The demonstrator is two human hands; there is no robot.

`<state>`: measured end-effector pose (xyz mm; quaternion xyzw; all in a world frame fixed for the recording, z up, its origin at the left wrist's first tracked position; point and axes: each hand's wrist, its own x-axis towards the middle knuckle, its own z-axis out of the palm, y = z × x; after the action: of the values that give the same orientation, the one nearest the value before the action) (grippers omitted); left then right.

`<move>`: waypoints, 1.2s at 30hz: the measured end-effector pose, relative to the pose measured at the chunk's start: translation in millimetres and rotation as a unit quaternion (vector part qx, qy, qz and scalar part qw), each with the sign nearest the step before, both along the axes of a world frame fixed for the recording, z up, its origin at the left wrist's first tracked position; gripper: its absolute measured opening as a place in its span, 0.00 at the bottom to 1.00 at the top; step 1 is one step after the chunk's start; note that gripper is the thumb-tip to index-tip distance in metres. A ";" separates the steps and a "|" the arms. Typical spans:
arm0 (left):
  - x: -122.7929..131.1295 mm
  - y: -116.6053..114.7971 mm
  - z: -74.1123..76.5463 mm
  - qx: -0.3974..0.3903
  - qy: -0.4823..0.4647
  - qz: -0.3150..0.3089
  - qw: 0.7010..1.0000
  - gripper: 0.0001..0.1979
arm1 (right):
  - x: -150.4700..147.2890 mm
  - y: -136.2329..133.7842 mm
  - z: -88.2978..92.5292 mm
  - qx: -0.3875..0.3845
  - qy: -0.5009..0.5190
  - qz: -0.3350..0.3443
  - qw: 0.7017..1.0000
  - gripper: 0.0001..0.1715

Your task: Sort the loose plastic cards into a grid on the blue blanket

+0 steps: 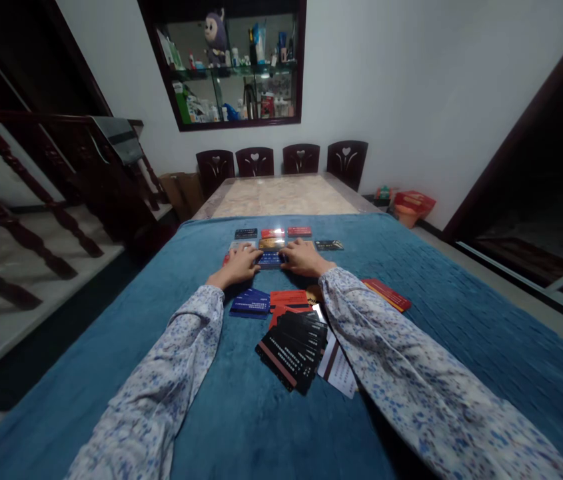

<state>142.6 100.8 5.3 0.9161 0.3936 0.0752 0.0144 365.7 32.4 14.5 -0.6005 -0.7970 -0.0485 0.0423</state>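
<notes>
Sleeves: two flowered sleeves, left [161, 373] and right [411, 373], are reaching from the near edge toward the middle of the cloth
Hands: the left hand [239, 265] and right hand [305, 257] are lying palm down with fingers loosely curved, each touching one end of the blue card [270, 260]; I cannot tell if they are pinching it or only pressing on it
Card in hand: the blue card is sitting flat on the cloth between the two hands, in the nearer of two rows
Laid out: by my reading only a small share is down; a dark card [246, 233], a shiny red card [272, 233] and a second red card [300, 231] are forming the far row, with a gold card [272, 244] and a black card [329, 245] lying nearer
Left in piles: most cards are waiting between the forearms, namely a black fan [294, 347], white cards [338, 367] partly under the right sleeve, a blue stack [251, 303] and a red stack [288, 298]; some orange cards [387, 295] are lying apart to the right
Surface: a blue quilted cloth [461, 320] is covering the near part of a long counter [276, 195], whose marbled top is showing bare beyond it
Room: a dark stair railing [21, 200] is running along the left, a dark doorway [536, 167] is opening on the right, a glass-fronted wall cabinet [234, 67] is holding bottles and a plush toy [215, 37], four chairs [301, 159] are standing at the far end, and a red bag [411, 203] is sitting on the floor
</notes>
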 end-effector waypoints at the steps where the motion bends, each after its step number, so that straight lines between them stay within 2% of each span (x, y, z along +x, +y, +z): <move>1: -0.3 -1.1 0.7 0.003 0.000 -0.002 1.000 0.24 | 0.0 -1.7 1.1 0.001 0.000 0.000 1.000 0.27; 15: 4.1 -17.6 7.2 0.049 -0.025 -0.048 0.997 0.23 | 13.6 -24.3 6.9 0.022 0.012 0.019 1.000 0.27; 29: 27.7 -47.0 18.2 0.069 -0.042 -0.127 0.989 0.23 | 35.1 -60.1 6.9 0.038 0.019 0.018 0.999 0.22; 36: 38.0 -61.5 23.6 0.070 -0.028 -0.166 0.983 0.23 | 51.1 -78.8 -0.8 0.070 0.025 0.029 0.997 0.20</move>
<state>180.6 39.4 28.9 0.9651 0.2288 0.1247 -0.0263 416.8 -46.5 13.7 -0.5738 -0.8073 -0.0884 0.1055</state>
